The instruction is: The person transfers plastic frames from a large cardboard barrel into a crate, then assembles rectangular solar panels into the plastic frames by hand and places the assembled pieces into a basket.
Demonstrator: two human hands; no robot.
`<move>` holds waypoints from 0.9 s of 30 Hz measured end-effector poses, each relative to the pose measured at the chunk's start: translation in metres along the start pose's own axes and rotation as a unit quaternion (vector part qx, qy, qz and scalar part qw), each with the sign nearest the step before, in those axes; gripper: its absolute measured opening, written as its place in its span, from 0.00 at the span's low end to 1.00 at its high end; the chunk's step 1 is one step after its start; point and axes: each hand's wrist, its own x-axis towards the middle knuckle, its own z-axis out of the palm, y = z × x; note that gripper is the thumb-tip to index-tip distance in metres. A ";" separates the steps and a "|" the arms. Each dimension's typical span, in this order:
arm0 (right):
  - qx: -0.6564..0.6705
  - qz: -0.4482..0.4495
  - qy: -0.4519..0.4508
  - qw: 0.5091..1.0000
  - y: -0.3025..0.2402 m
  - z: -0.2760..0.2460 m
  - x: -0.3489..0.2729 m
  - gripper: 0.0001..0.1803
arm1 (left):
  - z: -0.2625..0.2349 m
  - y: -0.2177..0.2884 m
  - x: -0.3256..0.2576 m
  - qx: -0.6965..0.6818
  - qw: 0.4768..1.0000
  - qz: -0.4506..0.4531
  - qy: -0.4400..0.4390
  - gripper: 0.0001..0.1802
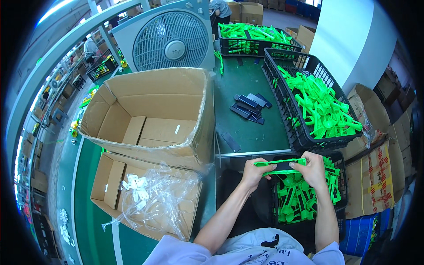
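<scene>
Between my two hands, level above a crate, is a bright green plastic part [282, 172] with a flat black strip [284, 166] in its middle. My left hand [254, 172] grips its left end, thumb lying along the top. At the other end my right hand [313, 168] closes on it, thumb pressed near the strip. Many similar green parts [295, 201] fill the black crate [342, 179] below my hands. On the green table [274, 126] ahead lies a small pile of black strips [250, 107], with another dark strip [230, 142] nearer the table's front edge.
An open cardboard box [168, 99] stands left, before a box fan [174, 42]. A lower carton [104, 176] holds white pieces [137, 191] and clear plastic film [165, 198]. Black crates of green parts stand far back [247, 49] and right [293, 128], near a white pillar [349, 39].
</scene>
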 end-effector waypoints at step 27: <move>-0.341 0.106 0.029 0.934 0.072 -0.062 0.176 0.23 | 0.013 -0.023 0.007 0.327 0.918 -0.090 -0.206 0.41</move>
